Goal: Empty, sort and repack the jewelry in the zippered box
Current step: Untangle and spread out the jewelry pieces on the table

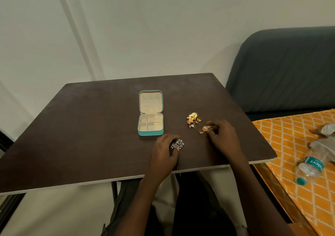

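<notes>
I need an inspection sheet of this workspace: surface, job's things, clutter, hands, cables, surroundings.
Surface: dark brown table.
Job's things: teal jewelry box open, compartments look empty; gold jewelry in a loose pile right of it; silver jewelry near the front.
Clutter: nothing seen.
Hands: left hand grips the silver jewelry; right hand, fingers curled on a gold piece.
Cables: nothing seen.
Surroundings: grey sofa, orange cloth, water bottle.

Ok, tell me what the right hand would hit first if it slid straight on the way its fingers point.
The right hand points up-left, its fingers at the small gold pieces. Beyond them it would probably meet the larger gold pile; depth is hard to judge.
</notes>
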